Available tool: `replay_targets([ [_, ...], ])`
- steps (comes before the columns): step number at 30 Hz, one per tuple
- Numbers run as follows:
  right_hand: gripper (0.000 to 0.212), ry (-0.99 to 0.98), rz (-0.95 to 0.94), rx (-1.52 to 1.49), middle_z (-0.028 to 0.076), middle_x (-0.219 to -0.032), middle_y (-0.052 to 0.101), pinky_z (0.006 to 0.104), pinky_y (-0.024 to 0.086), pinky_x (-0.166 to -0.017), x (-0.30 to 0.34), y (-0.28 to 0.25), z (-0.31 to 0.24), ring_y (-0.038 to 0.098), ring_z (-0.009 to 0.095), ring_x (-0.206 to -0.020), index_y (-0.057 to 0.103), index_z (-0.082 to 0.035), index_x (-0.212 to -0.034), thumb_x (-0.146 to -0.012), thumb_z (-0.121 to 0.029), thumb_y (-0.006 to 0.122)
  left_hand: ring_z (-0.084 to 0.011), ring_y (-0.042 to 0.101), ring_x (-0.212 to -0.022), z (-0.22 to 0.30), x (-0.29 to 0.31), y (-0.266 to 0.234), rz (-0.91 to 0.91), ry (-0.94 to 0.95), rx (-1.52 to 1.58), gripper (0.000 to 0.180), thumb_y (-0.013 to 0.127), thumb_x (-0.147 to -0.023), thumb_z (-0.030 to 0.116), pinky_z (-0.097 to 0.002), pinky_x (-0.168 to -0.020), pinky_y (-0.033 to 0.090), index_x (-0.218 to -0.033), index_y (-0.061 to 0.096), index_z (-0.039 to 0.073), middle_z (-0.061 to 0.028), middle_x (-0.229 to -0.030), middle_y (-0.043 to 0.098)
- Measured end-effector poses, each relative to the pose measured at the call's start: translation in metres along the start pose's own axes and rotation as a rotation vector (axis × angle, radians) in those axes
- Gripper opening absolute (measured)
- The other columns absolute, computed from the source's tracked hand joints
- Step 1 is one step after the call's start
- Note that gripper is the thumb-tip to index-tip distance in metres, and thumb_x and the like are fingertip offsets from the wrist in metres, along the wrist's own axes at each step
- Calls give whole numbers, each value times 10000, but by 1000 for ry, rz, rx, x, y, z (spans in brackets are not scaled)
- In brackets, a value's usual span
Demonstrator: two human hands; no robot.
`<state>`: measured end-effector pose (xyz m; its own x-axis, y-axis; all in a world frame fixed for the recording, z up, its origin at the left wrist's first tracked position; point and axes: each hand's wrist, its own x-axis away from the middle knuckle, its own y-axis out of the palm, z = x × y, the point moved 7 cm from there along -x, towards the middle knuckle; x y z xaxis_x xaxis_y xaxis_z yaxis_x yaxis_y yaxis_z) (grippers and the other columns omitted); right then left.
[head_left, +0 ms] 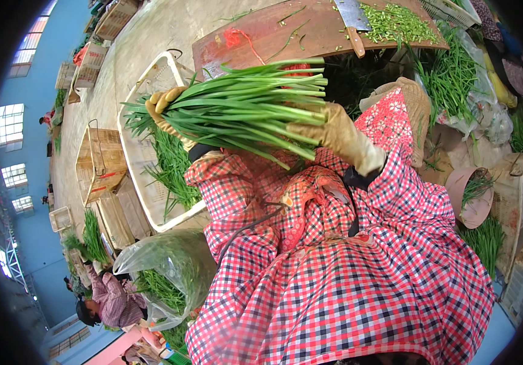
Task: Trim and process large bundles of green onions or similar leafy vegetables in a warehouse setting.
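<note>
A thick bunch of green chives (243,103) lies level across my front, leaf tips to the left and pale, trimmed stem ends to the right. My left hand (167,115), in a tan glove, is closed round the leafy end. At the stem end my right hand (328,131), also gloved, grips the bunch from the near side; its fingers are partly hidden by the stalks. Under and beside my left hand stands a white plastic basket (131,152) with more chives (175,170) in it. Red-checked sleeves cover both my arms.
Ahead is a wooden board (322,45) bearing a cleaver (355,39), chopped stem ends (401,23) and red string (234,38). Loose chives (453,79) lie on plastic at right. A clear bag (197,255) is at lower left. Another person (115,298) is farther off.
</note>
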<state>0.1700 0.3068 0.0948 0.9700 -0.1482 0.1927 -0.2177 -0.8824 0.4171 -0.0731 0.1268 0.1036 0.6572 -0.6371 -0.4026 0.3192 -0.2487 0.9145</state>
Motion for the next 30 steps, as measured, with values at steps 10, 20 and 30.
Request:
replay_targets([
  [10, 385, -607, -100, 806, 167, -1271, 655, 375, 521, -1001, 63, 6, 8, 644, 276, -1168, 646, -34, -1236, -863, -86, 727, -57, 642, -724, 12, -15, 30, -603, 108, -159, 367, 456, -1046, 346, -248, -792, 496, -1059, 642, 30, 58, -738, 691],
  [20, 313, -144, 107, 154, 41, -847, 705, 235, 516, -684, 69, -22, 6, 640, 87, -738, 723, 9, -1017, -955, -297, 703, -78, 606, -803, 27, -17, -1, -447, 137, -14, 276, 484, -1022, 270, -241, -874, 468, -1040, 666, 64, 61, -795, 686],
  [30, 336, -111, -68, 861, 96, -1206, 680, 386, 547, -914, 59, -49, -3, 647, 249, -1104, 672, -57, -1198, -918, -239, 711, -32, 625, -890, 39, -18, 21, -948, 230, -40, 188, 573, -956, 99, -253, -842, 438, -798, 543, 194, 98, -790, 676],
])
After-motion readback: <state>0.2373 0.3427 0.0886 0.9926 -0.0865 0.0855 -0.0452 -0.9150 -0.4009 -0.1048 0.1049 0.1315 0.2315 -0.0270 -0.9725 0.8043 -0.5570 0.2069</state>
